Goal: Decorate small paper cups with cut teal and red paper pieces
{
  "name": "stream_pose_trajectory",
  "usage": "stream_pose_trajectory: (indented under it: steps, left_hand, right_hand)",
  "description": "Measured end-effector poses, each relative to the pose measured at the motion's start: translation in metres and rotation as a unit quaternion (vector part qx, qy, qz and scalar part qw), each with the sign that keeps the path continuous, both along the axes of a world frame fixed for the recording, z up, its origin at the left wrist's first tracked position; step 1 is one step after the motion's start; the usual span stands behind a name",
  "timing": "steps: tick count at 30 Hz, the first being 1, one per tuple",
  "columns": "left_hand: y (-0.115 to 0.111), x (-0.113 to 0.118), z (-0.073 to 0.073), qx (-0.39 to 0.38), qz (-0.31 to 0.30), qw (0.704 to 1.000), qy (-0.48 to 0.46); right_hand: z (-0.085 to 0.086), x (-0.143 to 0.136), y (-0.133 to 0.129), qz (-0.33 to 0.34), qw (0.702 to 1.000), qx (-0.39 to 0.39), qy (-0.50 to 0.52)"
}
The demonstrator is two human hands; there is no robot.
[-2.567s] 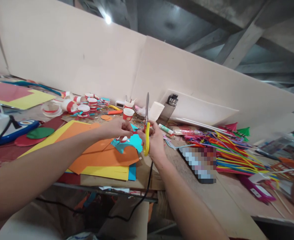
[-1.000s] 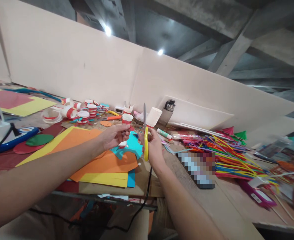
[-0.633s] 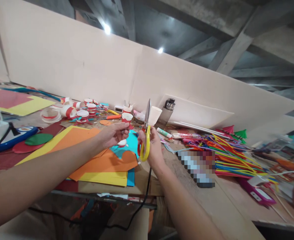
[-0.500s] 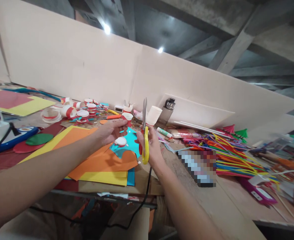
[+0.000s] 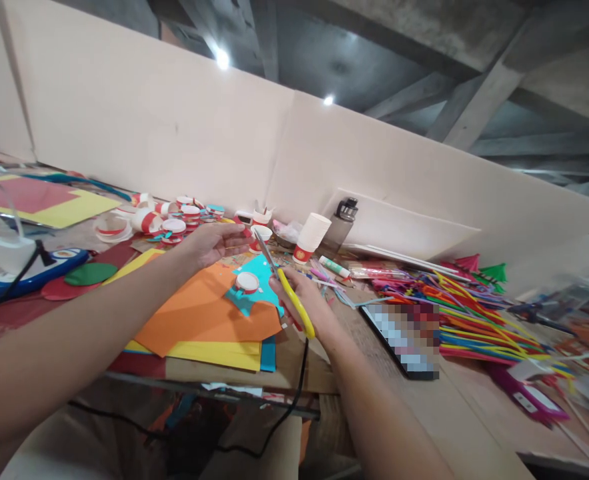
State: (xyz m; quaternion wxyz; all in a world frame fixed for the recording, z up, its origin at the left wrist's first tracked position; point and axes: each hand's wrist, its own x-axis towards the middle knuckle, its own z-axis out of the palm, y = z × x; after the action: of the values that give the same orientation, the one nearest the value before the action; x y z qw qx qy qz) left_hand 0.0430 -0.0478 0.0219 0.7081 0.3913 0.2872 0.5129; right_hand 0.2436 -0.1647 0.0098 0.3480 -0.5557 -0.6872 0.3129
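Observation:
My right hand [image 5: 301, 297] holds scissors [image 5: 294, 301] with yellow and red handles. Their blades point up and to the left, the tips in line with a small white and red paper cup [image 5: 261, 237]. Left of that cup is my left hand [image 5: 220, 245], thumb and forefinger together at a tiny red bit too small to name, other fingers stretched out. Whether those fingers touch the cup I cannot tell. Below lie a blue paper cutout [image 5: 259, 268] bearing a round white and red cup piece [image 5: 247, 283], and orange paper sheets [image 5: 194, 313] over yellow ones.
Cut cup rings [image 5: 147, 221] crowd the back left. A cup stack [image 5: 313, 235], a bottle [image 5: 343, 223] and a glue stick [image 5: 334, 267] stand or lie behind my right hand. At right are a phone [image 5: 399, 340] and pipe cleaners [image 5: 479, 327]. A black cable [image 5: 301, 380] hangs over the edge.
The scissors have tipped from upright to slanting left, blades lowered towards the small cup. My left hand has risen slightly and drawn left of the cup. The view has shifted a little.

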Motion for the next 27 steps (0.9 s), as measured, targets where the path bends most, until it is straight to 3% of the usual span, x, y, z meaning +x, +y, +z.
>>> stream_pose_trajectory:
  steps: [10, 27]
  left_hand:
    - [-0.008, -0.003, 0.011, -0.019, 0.031, 0.999, 0.037]
    - [-0.007, -0.003, 0.011, -0.024, 0.032, 0.999, 0.025]
  right_hand:
    - [0.005, -0.003, -0.006, 0.019, 0.999, -0.041, 0.015]
    - [0.01, -0.008, -0.01, 0.007, 0.999, -0.042, 0.021]
